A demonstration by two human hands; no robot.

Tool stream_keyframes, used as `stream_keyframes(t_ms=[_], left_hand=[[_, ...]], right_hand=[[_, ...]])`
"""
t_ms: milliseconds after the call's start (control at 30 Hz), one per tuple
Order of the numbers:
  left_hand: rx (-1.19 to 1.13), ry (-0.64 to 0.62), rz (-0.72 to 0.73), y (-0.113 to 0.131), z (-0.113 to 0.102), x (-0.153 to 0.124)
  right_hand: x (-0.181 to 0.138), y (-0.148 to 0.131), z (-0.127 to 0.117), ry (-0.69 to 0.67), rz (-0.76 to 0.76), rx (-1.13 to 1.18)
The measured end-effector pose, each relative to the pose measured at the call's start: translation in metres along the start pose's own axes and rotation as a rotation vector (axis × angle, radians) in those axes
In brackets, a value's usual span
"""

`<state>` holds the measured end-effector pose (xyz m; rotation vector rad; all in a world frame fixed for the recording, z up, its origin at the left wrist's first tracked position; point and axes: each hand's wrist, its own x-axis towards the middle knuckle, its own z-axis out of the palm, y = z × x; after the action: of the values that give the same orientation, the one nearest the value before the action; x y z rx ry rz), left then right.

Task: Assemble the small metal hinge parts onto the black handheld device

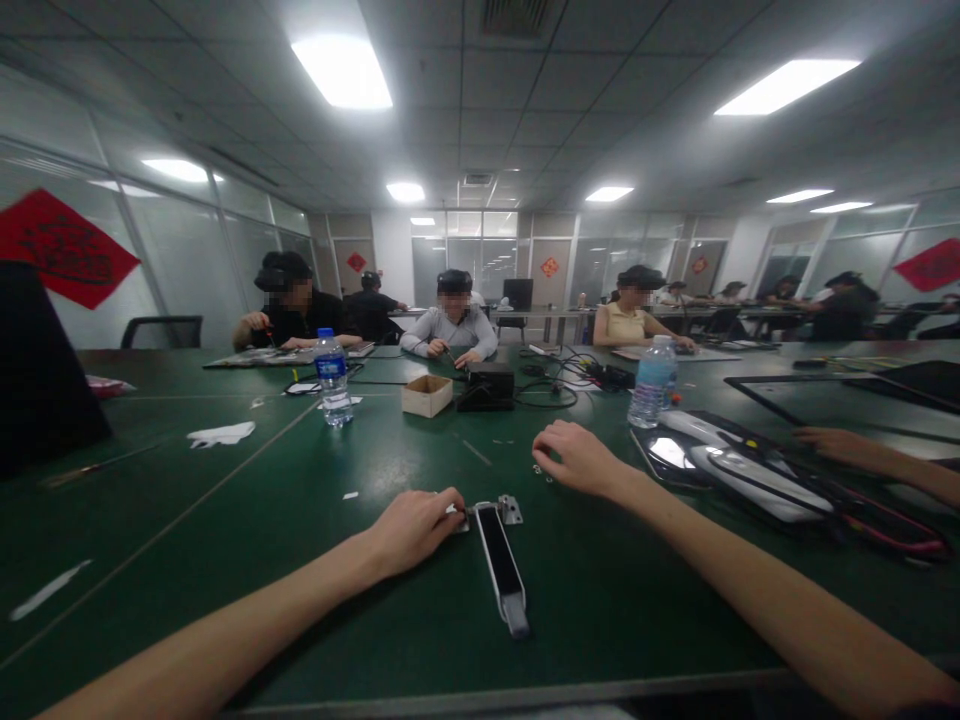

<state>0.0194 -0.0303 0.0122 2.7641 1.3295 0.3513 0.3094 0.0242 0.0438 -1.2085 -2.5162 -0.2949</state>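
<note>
Long narrow black handle with a white rim and grey tip (504, 565): one, lying at lower centre of the frame, between the wearer's forearms, just beside the left hand (416, 530) and lower than the right hand (579, 460).
Perforated silver metal bracket (511, 510): one, at the handle's upper right end.
Left fingers: bent down over a small silver metal piece (463, 522) at the handle's upper left end; pinching or merely resting, I cannot tell.
Right fingers: loosely curled, right of centre, near at least two tiny metal bits (548, 479); the palm is turned from me, so I cannot tell whether it grips anything.
Drinks: one clear plastic bottle with a blue label (331, 372), left of centre; at least one clear bluish plastic bottle (649, 385), right of centre.
Containers: one pale open-topped box (426, 402), one black box (487, 388), side by side at mid-frame.
Facing workers: three, wearing black (322, 312), grey (474, 330) and yellow (621, 322); another person's hand (836, 443) shows at right.
Tabletop: dark green (285, 510), crossed by a pale seam at left.
Room: glass partitions (169, 235), lit ceiling panels (343, 72), a red diamond-shaped paper (64, 245) at upper left.
</note>
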Motion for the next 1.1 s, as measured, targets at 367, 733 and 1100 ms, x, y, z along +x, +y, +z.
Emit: stream_keyframes(t_ms=[367,733,1100], left_hand=[[-0.034,0.042,-0.017,0.001,-0.001,-0.002],[-0.052,0.069,-0.007,0.0,-0.002,-0.002],[-0.094,0.21,0.03,0.007,-0.001,-0.003]], right_hand=[[0.0,0.018,0.013,-0.178,0.164,0.046],[0.0,0.039,0.041,-0.214,0.045,0.154],[-0.006,-0.038,0.026,0.176,-0.204,0.341]])
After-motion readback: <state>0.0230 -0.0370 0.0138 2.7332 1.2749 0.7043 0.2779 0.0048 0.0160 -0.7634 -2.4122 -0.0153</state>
